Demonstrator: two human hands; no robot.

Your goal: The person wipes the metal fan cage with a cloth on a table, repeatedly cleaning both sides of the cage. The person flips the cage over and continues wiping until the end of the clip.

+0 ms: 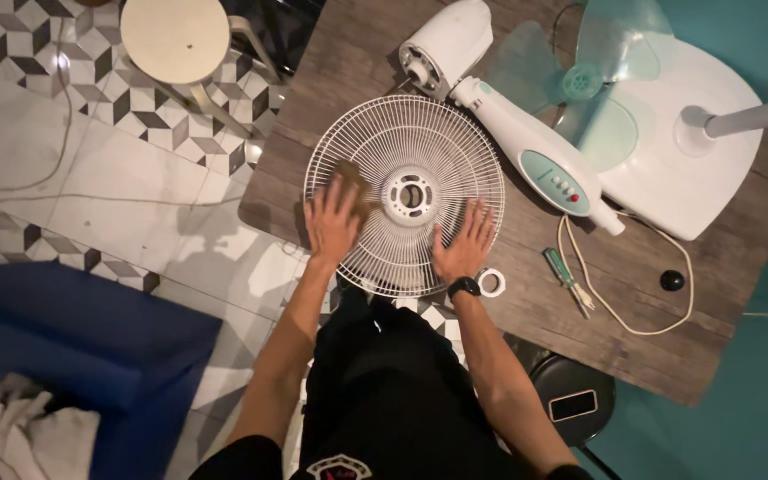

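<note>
Left hand [332,224] pressing brown cloth [353,182] onto fan grille [404,196], right hand [466,242] flat

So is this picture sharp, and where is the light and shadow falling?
Head view: mostly sharp, with wide-angle bending at the edges. The white fan grille and tiled floor are brightly lit. A soft shadow lies on the tiles left of the left hand. The lower corners are dim.

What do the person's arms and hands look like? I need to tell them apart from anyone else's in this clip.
Both forearms are bare, with no sleeves reaching them. The left hand is bare, with no glove or ring visible. The right hand is also bare; a black watch with a dark round face sits on its wrist.
</note>
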